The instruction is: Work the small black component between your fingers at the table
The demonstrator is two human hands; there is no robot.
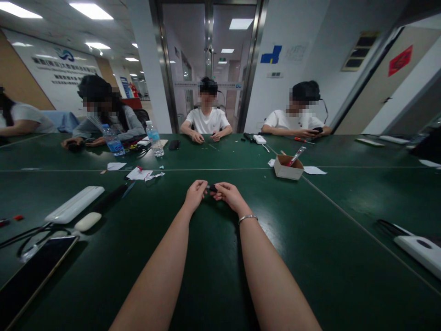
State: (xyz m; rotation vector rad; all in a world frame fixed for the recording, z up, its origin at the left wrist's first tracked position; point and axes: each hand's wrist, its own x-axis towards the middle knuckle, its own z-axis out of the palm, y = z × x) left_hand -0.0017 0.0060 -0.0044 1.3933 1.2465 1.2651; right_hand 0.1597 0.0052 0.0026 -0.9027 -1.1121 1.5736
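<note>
My right hand [229,195] is closed in a pinch around a small black object [212,188]. A short, pale grey end of it points left, toward my other hand. The fingertips of my left hand [197,194] are pressed together at that grey end. Both hands meet just above the green table, in the middle of the head view. Fingers cover much of the object, and it is too small to tell its kind. A silver bangle is on my right wrist.
Paper scraps [139,174] and a small open cardboard box [288,170] lie beyond my hands. At left are a phone [37,276], a white power bank [75,203] and cables. A white device [418,252] sits at right. Several people sit across the table, near two water bottles [155,140].
</note>
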